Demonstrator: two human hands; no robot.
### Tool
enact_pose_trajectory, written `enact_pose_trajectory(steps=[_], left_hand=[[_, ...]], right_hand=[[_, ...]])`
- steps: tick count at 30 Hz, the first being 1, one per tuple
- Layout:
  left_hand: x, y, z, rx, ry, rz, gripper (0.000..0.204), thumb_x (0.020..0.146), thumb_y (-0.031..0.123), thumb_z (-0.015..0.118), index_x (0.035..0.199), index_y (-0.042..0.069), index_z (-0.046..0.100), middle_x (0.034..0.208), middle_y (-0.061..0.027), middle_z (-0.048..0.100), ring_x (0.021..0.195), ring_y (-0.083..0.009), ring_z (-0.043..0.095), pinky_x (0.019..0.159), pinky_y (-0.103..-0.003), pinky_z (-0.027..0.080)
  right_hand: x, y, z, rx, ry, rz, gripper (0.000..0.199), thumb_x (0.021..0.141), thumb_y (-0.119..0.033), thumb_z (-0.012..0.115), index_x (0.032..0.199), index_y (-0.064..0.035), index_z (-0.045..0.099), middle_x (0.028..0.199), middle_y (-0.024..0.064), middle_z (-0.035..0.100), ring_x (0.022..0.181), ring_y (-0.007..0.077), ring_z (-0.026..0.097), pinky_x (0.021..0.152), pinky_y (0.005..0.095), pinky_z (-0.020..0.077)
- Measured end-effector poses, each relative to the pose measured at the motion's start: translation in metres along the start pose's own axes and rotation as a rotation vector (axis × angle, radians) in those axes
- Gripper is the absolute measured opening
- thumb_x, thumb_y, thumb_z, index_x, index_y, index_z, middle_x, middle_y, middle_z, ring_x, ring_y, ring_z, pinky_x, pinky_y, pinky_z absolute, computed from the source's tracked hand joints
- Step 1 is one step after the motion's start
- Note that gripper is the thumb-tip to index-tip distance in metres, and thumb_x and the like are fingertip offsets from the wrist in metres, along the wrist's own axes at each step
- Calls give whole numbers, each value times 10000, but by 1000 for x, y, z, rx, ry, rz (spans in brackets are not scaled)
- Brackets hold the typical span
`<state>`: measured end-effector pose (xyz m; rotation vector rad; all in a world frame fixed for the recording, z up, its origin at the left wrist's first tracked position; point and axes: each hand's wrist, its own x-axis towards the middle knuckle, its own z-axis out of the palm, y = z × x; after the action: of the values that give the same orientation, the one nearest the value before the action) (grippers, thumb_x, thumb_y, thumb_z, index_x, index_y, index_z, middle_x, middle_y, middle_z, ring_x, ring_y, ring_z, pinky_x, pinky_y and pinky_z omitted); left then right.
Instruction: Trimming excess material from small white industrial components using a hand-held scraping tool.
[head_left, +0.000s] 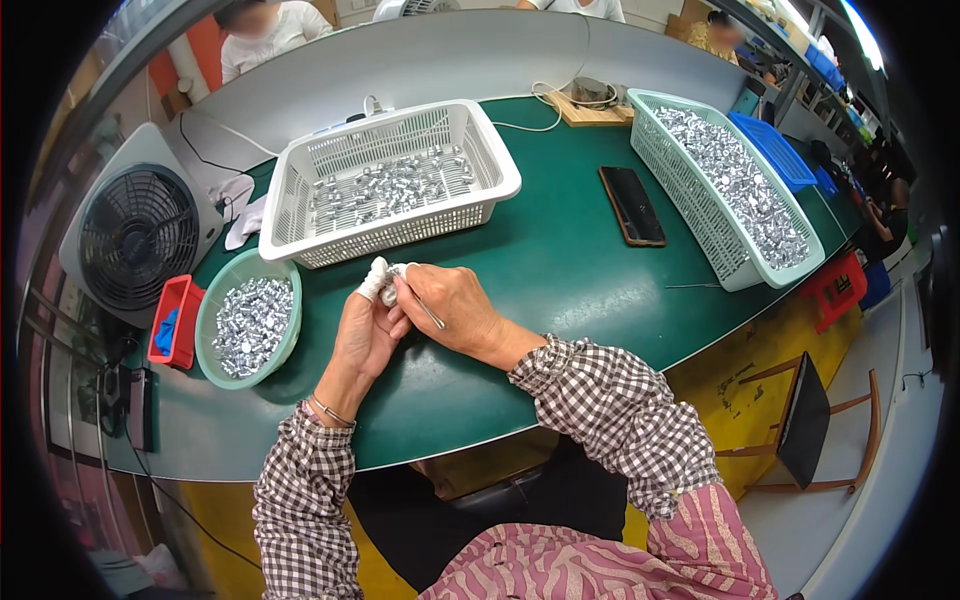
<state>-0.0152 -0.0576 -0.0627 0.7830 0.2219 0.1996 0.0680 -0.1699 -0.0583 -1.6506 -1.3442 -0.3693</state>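
My left hand and my right hand meet above the green table, just in front of the white basket. White coverings wrap some fingertips. The fingers of my left hand are closed around a small silvery part, mostly hidden by the fingertips. Pinched in my right hand is a thin metal tool, its free end slanting down toward me; its other end is hidden at the part. Silvery metal parts fill a light green bowl left of my left hand. More are scattered in the white basket.
A long pale green basket heaped with metal parts stands at right, with a phone beside it. Left are a red bin and a fan. A wooden board lies at the back; people sit beyond the grey partition.
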Motion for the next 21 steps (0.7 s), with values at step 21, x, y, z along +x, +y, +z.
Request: enact_pose_trajectory(steps=[21], left_hand=[[12, 7, -21, -47, 88, 95, 241, 913, 252, 477, 999, 41, 556, 744, 15, 544, 564, -64, 450, 442, -200, 351]], right_hand=[[2, -6, -11, 217, -37, -26, 90, 793, 3, 563, 868, 28, 520, 806, 140, 565, 667, 260, 595, 549, 320, 463]])
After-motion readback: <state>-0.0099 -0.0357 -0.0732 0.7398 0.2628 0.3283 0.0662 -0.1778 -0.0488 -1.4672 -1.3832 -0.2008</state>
